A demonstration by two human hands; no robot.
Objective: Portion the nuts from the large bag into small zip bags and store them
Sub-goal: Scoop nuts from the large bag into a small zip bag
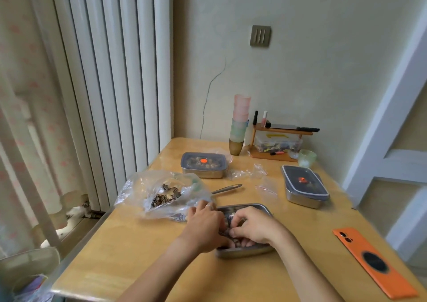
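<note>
Wooden surface (138, 244) in a room corner, radiator (104, 70) at left. Noted near the front edge: open tin (245, 253), placed close in, presumably for easy reach while packing. Both hands down inside it, forearms converging from the near edge, wrists low. Right hand (251, 227) with fingers curled, pinching what appears a filled zip bag (227, 222), judged to be sealing it or seating it in the tin. Left hand (203, 225) knuckles up against the same bag, fingertips hidden; grip not determinable. Large bag (161, 193) lying open just left of the tin, seeds (165, 195) inside, so portioning judged unfinished. Spoon (227, 188) parked just behind the tin, handle showing. Back tin (203, 164) and right tin (305, 186) lidded, likely already filled. Empty zip bags (265, 186) between them, kept within reach for further portions.
</note>
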